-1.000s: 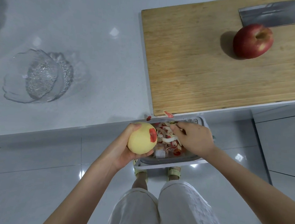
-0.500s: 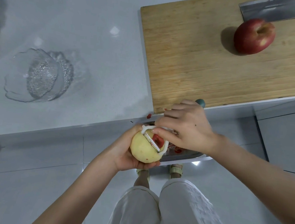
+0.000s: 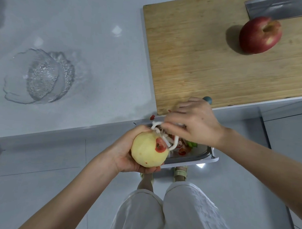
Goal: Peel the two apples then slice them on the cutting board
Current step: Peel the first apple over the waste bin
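Left grip (image 3: 124, 155) cups the nearly peeled apple (image 3: 147, 150); right grip (image 3: 194, 123) pinches the peeler (image 3: 174, 145) against it

My right hand (image 3: 193, 123) covers most of the peeler (image 3: 175, 143); only its blurred white head and a teal handle tip peek out. The peeled apple (image 3: 148, 149) hides the palm of my left hand (image 3: 124, 154). The scrap bin (image 3: 197, 157) sits half hidden beneath them, its peelings too blurred to sort. The cleaver (image 3: 276, 7) is cut off by the top edge, and the cutting board (image 3: 197, 54) by the top and right edges.
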The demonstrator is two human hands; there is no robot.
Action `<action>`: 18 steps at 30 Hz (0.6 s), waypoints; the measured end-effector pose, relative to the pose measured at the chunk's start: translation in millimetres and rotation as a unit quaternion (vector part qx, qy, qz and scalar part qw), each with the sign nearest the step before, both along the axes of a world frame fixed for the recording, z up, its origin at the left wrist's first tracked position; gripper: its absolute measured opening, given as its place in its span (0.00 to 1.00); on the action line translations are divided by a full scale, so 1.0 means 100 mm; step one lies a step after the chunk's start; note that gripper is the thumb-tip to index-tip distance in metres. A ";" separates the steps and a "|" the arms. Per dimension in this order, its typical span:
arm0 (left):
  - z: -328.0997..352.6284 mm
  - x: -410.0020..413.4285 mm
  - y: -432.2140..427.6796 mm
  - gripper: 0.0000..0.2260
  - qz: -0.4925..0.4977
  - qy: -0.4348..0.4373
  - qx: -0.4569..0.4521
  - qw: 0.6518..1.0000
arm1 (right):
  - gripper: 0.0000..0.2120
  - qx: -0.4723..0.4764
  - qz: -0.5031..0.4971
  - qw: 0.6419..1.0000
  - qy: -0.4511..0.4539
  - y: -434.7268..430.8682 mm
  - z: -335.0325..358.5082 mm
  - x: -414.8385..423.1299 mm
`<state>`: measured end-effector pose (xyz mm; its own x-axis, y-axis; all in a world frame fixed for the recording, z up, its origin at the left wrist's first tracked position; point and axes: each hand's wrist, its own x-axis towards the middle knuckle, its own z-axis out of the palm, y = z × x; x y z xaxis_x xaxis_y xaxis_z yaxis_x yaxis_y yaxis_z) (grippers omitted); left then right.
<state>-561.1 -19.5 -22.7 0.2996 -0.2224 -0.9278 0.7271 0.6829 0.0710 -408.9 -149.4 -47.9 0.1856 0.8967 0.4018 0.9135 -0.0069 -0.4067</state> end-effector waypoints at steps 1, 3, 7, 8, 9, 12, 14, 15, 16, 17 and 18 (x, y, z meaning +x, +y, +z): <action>0.01 -0.02 0.03 0.26 0.009 -0.003 0.004 1.000 | 0.15 -0.017 -0.016 1.000 0.007 -0.05 -0.05 0.06; 0.01 -0.04 0.08 0.28 0.033 -0.002 0.009 0.999 | 0.16 -0.037 -0.058 0.997 0.034 -0.14 -0.12 0.14; -0.05 -0.05 0.08 0.34 0.064 0.006 0.008 0.998 | 0.16 -0.030 -0.111 0.991 0.067 -0.14 -0.07 0.02; -0.05 -0.05 0.07 0.35 0.069 0.004 0.006 0.998 | 0.16 -0.027 -0.116 0.990 0.071 -0.13 -0.04 -0.03; -0.06 -0.04 0.06 0.34 0.073 0.002 0.005 0.997 | 0.16 -0.025 -0.122 0.989 0.075 -0.12 -0.02 -0.07; -0.06 -0.02 0.04 0.30 0.082 -0.013 0.004 0.997 | 0.15 -0.017 -0.130 0.987 0.091 -0.07 0.06 -0.17; -0.05 0.00 0.04 0.30 0.084 -0.024 -0.001 0.996 | 0.14 -0.015 -0.133 0.988 0.082 -0.05 0.08 -0.23; -0.05 0.01 0.04 0.30 0.083 -0.027 -0.003 0.996 | 0.14 -0.017 -0.136 0.988 0.076 -0.04 0.10 -0.25; -0.04 0.01 0.03 0.30 0.084 -0.029 -0.001 0.996 | 0.13 -0.017 -0.143 0.987 0.071 -0.03 0.13 -0.25; -0.05 0.02 0.02 0.30 0.088 -0.031 0.005 0.996 | 0.13 -0.018 -0.153 0.986 0.067 -0.02 0.16 -0.25; -0.05 0.03 0.00 0.31 0.098 -0.035 0.012 0.994 | 0.13 -0.021 -0.166 0.984 0.060 -0.01 0.19 -0.26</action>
